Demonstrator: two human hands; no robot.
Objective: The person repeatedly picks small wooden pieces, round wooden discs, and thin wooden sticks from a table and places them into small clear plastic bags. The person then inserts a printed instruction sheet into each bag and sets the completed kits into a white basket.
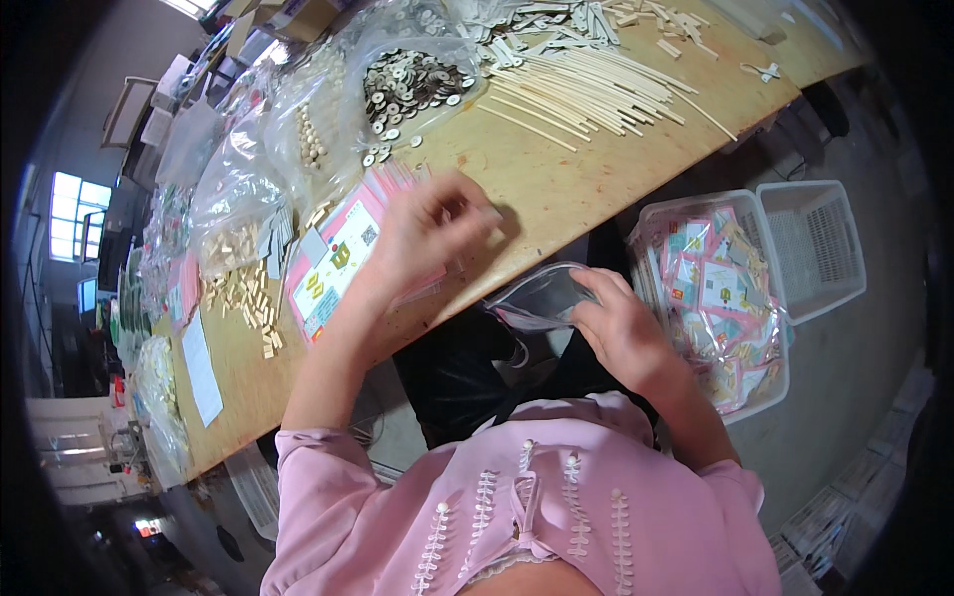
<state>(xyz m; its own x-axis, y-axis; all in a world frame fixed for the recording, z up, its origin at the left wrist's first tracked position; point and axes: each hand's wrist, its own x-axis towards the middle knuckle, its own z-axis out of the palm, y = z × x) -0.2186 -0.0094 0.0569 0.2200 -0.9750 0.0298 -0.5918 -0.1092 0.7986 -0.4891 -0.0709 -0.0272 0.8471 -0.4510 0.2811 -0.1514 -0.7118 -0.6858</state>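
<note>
My left hand point(432, 233) is over the table's near edge with its fingers curled together; anything between the fingertips is hidden. Under and beside it lies a pile of pink-edged printed cards point(338, 253). Lower and to the right, my right hand point(621, 323) grips a clear plastic bag point(542, 298) by its rim, above my lap. The mouth of that bag gapes toward the table. Thin wooden sticks point(606, 89) lie in a spread bundle beyond my hands. Round metal-looking discs point(412, 84) spill from a clear bag at the far middle.
Wooden beads point(310, 139) and small wooden pegs point(248, 298) lie on the wooden table point(556, 189) at left, near a white paper strip point(202, 368). To my right stand a white crate point(780, 372) of filled packets and a second white basket point(815, 248).
</note>
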